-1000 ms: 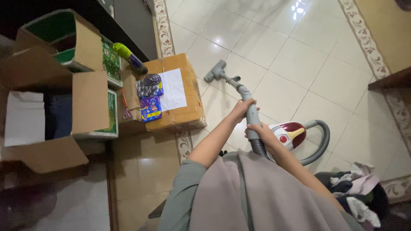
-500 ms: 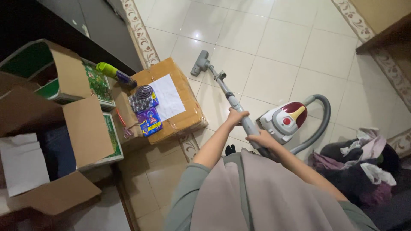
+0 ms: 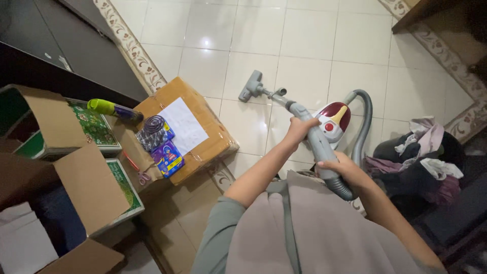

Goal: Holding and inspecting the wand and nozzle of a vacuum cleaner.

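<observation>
Both of my hands grip a grey vacuum wand point(image 3: 315, 136). My left hand point(image 3: 298, 128) clasps the wand higher up, near its middle. My right hand point(image 3: 344, 168) grasps the handle end where the ribbed hose begins. The grey floor nozzle point(image 3: 251, 86) rests on the pale floor tiles just right of a taped cardboard box point(image 3: 203, 133). The red and white vacuum body point(image 3: 334, 117) sits on the floor behind the wand, its grey hose point(image 3: 362, 122) looping up and over.
On the taped box lie a white sheet point(image 3: 183, 124), a coil pack point(image 3: 154, 131) and a purple packet point(image 3: 167, 158). Open cardboard boxes point(image 3: 76, 177) stand at left with a yellow-green spray can point(image 3: 111, 108). A heap of clothes point(image 3: 421, 157) lies at right. Dark furniture point(image 3: 56, 45) runs along the upper left.
The wand has been drawn back toward me and swung right, so the nozzle sits farther from the box. The view has turned, shifting the boxes left and the clothes heap up.
</observation>
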